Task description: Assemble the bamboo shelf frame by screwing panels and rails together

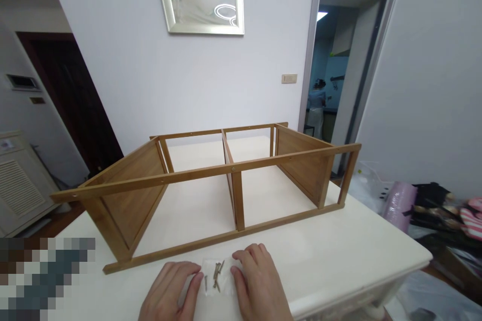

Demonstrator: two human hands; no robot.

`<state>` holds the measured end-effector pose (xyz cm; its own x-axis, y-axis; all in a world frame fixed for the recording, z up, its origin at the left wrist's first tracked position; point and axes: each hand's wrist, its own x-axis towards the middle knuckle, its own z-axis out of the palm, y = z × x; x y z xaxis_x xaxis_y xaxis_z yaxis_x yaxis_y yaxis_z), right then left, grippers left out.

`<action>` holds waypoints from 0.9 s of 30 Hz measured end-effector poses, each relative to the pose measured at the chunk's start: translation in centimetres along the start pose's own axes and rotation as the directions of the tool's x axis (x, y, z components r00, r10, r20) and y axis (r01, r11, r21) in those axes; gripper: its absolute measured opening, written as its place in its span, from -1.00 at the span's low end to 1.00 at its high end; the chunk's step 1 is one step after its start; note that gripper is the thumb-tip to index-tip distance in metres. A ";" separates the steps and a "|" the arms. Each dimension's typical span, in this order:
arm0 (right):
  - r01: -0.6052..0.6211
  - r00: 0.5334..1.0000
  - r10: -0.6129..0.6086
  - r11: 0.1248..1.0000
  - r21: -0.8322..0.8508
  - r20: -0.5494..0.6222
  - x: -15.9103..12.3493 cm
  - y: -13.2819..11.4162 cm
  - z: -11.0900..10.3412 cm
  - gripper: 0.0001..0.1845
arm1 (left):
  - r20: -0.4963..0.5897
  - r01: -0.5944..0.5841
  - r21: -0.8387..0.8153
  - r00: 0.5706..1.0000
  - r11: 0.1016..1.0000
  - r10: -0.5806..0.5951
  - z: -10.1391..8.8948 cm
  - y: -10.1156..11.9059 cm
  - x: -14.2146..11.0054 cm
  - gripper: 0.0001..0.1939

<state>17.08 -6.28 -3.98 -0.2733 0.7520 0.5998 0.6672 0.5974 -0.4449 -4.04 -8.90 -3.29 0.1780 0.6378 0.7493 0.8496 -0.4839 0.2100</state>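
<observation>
A small clear plastic bag (209, 267) with several screws (217, 275) lies at the near side of the white table, between my hands. My left hand (170, 288) is closed at the bag's left edge, with thumb and forefinger tips close together on it. At the right edge, the curled fingers and thumb of my right hand (259, 281) hold the plastic. Just beyond my hands a brown wooden frame with panels, like a small shelf unit (239, 200), rests on its side. One long rail (196, 248) of it lies along the tabletop.
The white table (339, 251) carries the frame, and its corner juts out at right. Beyond it, on the floor at right, are a pink roll (399, 205), plastic wrapping and piled items. A louvred cabinet (22, 185) stands left. A person (317, 100) is in the far doorway.
</observation>
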 end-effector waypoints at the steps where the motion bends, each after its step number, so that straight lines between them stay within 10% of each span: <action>1: 0.000 1.000 0.000 1.000 0.007 -0.003 0.0 0.1 0.0 -0.78 | 0.016 -0.014 -0.002 1.000 1.000 0.014 0.1 0.3 0.8 -0.93; 5: 0.004 1.000 -0.003 0.999 0.033 -0.009 -0.1 0.7 0.3 -0.76 | 0.259 0.053 0.000 0.964 0.999 -0.051 0.3 1.4 5.4 -0.81; 11: 0.041 0.998 -0.041 0.999 0.009 -0.043 -0.2 1.1 0.7 -0.78 | 0.582 0.229 -0.047 0.798 0.972 -0.160 2.7 0.3 12.8 -0.73; 18: 0.001 1.000 0.001 0.998 0.055 -0.031 0.0 1.9 0.2 -0.75 | 0.578 0.376 -0.234 0.795 0.896 -0.183 7.9 -1.0 13.5 -0.53; 23: -0.054 0.991 0.032 0.985 -0.167 -0.129 1.2 4.2 -0.3 -0.62 | 0.509 0.411 -0.345 0.837 0.844 -0.200 7.9 -1.3 12.2 -0.24; 27: -0.061 0.994 0.019 0.916 -0.397 -0.108 2.6 6.0 -1.2 -0.51 | 0.560 0.403 -0.312 0.810 0.861 -0.176 7.4 -1.5 11.9 -0.39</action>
<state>21.25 -1.10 -4.29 -0.1843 0.7288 0.6594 0.9028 0.3907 -0.1796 0.50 3.82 0.64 0.2726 0.9371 0.2182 0.6483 -0.3465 0.6780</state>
